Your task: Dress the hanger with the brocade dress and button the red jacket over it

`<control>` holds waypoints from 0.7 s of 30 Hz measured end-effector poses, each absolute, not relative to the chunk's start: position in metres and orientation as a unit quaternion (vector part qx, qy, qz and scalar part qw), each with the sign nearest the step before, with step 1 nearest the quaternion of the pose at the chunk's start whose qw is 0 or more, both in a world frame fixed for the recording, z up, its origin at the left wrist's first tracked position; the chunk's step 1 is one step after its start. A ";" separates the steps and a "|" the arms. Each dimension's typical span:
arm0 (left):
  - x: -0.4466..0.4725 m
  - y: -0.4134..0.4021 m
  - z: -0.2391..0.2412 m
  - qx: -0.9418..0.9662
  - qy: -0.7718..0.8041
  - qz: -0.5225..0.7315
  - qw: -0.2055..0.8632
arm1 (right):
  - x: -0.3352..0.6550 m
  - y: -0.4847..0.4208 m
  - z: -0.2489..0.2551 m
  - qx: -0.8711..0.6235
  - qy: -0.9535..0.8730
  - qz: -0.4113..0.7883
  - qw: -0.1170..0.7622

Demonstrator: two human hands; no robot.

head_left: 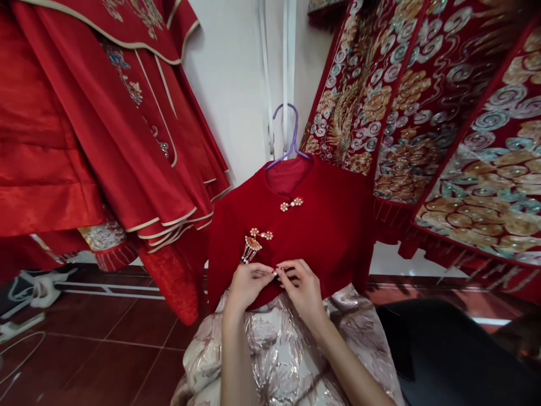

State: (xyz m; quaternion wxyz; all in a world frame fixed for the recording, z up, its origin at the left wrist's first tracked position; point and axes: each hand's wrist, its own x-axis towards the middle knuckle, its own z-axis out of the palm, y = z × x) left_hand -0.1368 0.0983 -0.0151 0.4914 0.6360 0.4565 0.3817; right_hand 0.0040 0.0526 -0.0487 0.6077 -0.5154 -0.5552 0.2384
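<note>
A dark red velvet jacket (321, 225) hangs on a purple hanger (287, 132) in front of me. Two gold and pearl clasps run down its front, an upper clasp (291, 203) and a lower clasp (261, 233) with a tassel ornament (251, 248). My left hand (247, 285) and my right hand (301, 286) meet at the jacket's lower front edge, fingertips pinched on a small fastening there. The fastening itself is hidden by my fingers. Below the jacket spreads a pale silver brocade skirt (274, 349).
Red embroidered garments (105, 129) hang at the left, and gold-patterned red robes (443, 124) hang at the right. A white wall (236, 96) is behind. The floor is dark red tile (101, 349), with white cables (34, 293) at the far left. A black shape (448, 349) lies at the lower right.
</note>
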 end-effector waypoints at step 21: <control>-0.137 0.088 0.000 0.724 0.494 0.333 0.348 | 0.036 0.050 -0.030 -0.539 -0.586 0.244 0.554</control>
